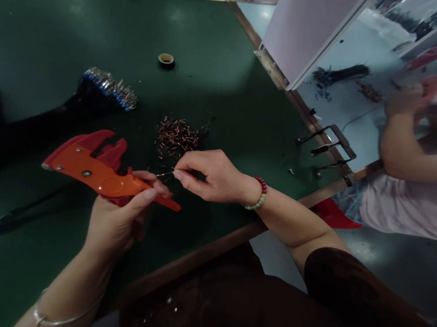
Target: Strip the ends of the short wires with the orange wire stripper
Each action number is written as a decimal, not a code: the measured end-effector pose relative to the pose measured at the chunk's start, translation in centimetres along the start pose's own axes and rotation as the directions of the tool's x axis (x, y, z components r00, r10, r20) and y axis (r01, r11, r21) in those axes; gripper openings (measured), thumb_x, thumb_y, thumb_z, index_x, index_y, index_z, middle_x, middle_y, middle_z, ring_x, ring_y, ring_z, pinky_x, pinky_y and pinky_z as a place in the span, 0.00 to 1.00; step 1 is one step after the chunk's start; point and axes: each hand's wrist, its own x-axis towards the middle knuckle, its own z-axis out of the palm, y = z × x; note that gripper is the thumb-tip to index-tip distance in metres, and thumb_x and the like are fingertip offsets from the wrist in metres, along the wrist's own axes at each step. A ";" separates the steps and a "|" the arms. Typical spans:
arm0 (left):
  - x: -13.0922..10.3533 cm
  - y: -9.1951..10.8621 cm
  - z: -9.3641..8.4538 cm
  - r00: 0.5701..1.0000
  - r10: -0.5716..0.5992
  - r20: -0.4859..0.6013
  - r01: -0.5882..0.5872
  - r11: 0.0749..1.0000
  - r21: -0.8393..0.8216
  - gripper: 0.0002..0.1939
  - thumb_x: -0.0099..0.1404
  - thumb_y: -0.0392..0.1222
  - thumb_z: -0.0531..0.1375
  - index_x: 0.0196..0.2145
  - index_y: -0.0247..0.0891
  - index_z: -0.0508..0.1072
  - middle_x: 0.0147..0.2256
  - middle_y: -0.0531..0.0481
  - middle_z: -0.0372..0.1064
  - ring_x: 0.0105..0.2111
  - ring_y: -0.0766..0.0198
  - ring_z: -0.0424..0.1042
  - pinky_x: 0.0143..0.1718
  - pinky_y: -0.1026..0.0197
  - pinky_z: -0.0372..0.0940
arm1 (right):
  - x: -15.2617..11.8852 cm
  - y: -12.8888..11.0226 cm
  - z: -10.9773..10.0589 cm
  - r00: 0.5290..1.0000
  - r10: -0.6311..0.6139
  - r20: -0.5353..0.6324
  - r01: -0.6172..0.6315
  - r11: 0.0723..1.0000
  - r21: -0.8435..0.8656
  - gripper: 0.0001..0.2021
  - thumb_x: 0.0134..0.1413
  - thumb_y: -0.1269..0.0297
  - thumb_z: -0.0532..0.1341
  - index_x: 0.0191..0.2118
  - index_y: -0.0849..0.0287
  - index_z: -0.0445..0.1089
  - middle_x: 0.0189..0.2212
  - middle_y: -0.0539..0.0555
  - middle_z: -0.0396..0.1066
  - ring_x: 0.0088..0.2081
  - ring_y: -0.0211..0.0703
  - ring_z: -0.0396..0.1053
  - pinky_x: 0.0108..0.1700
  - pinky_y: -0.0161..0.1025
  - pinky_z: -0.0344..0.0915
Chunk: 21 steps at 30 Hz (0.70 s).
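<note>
My left hand (119, 220) is closed around the handle of an orange and red wire stripper (88, 170), whose jaws point up and to the left. The thumb and forefinger of my right hand (217, 176) pinch a thin wire piece (166, 174) just beside my left fingertips. Its exact kind is too small to make out. Right behind my fingers lies a loose pile of short copper wire bits (178, 136). A thick black bundle of wires with blue and silver terminals (111, 89) rests to the left, beyond the stripper.
A roll of black tape (166, 62) lies farther back on the green table (80, 24). A white panel (310, 32) stands at the table's right edge, near a black metal bracket (335, 144). At the right, a co-worker's blurred hands (408, 100) work at another table.
</note>
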 end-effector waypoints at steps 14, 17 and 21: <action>0.4 0.0 0.1 0.980 0.146 0.138 -0.132 0.986 -0.105 0.08 0.65 0.44 0.70 0.33 0.38 0.77 0.30 0.51 0.76 0.35 0.62 0.79 0.44 0.60 0.77 | -0.1 0.1 0.4 0.989 -0.004 -0.147 0.016 0.997 0.081 0.11 0.69 0.63 0.59 0.35 0.62 0.73 0.28 0.49 0.73 0.28 0.33 0.67 0.34 0.32 0.62; 0.1 -0.1 0.2 0.988 0.097 0.117 -0.091 0.994 -0.060 0.10 0.62 0.45 0.72 0.37 0.39 0.78 0.30 0.50 0.77 0.34 0.59 0.79 0.39 0.58 0.78 | 0.0 0.4 0.4 0.983 0.022 -0.184 -0.009 0.998 0.069 0.12 0.70 0.61 0.60 0.37 0.63 0.74 0.28 0.49 0.73 0.28 0.33 0.66 0.34 0.32 0.62; -0.3 -0.6 0.5 0.992 0.123 0.029 -0.125 0.990 0.067 0.13 0.59 0.45 0.72 0.40 0.38 0.79 0.32 0.47 0.78 0.33 0.56 0.80 0.34 0.56 0.79 | -0.1 0.3 0.5 0.983 0.006 -0.184 0.007 0.997 0.072 0.12 0.71 0.61 0.60 0.38 0.63 0.74 0.29 0.50 0.73 0.28 0.32 0.67 0.34 0.32 0.62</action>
